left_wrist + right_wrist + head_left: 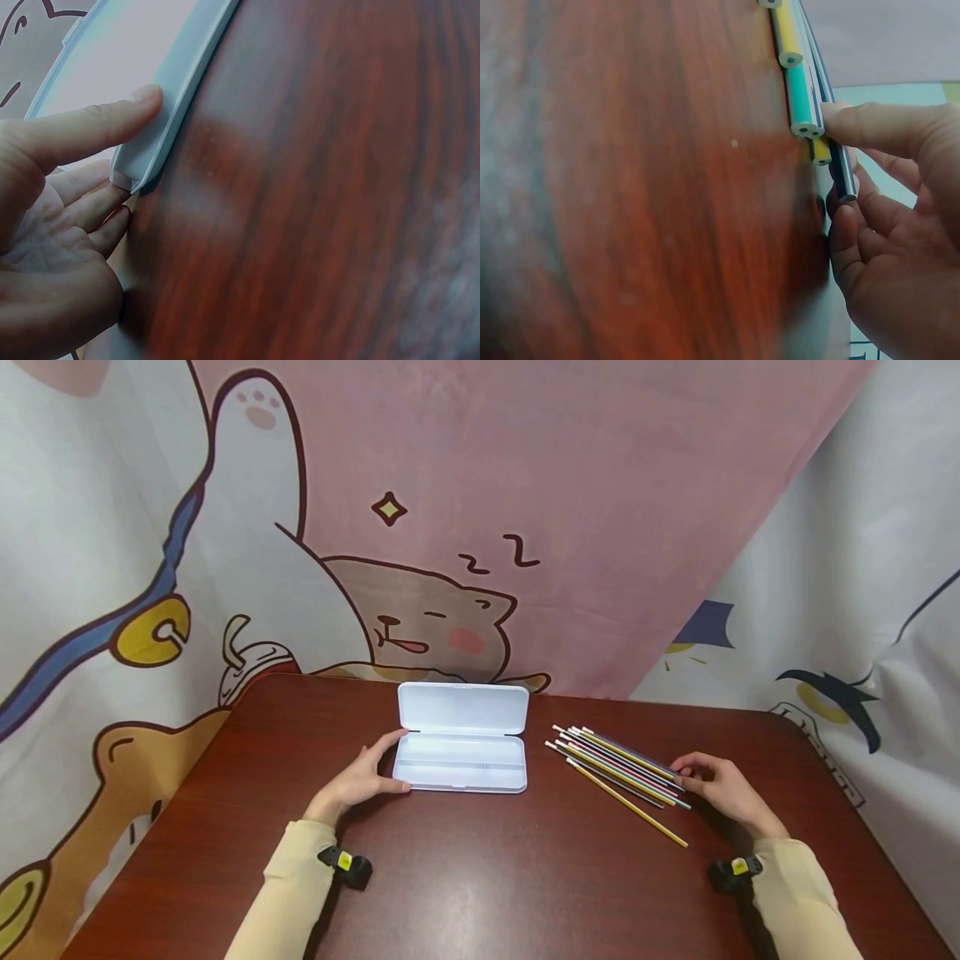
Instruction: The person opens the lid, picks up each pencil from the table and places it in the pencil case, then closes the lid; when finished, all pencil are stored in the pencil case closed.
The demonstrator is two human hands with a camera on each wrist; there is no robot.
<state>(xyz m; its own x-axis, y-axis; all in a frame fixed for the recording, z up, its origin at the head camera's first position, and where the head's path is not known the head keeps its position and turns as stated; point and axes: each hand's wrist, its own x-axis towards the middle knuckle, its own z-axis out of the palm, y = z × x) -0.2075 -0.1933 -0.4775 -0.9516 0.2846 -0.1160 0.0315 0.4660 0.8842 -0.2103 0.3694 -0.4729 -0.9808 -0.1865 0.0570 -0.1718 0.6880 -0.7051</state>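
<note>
head view: white case lies open on the far half of the desk, lid raised at its far side. left hand grips its left end, fingers spread from thumb. pencils in a loose bundle to the right; right hand at their right end.

left wrist view: thumb on the case's rim.

right wrist view: thumb and fingers pinch a dark pencil, others just beside.
</note>
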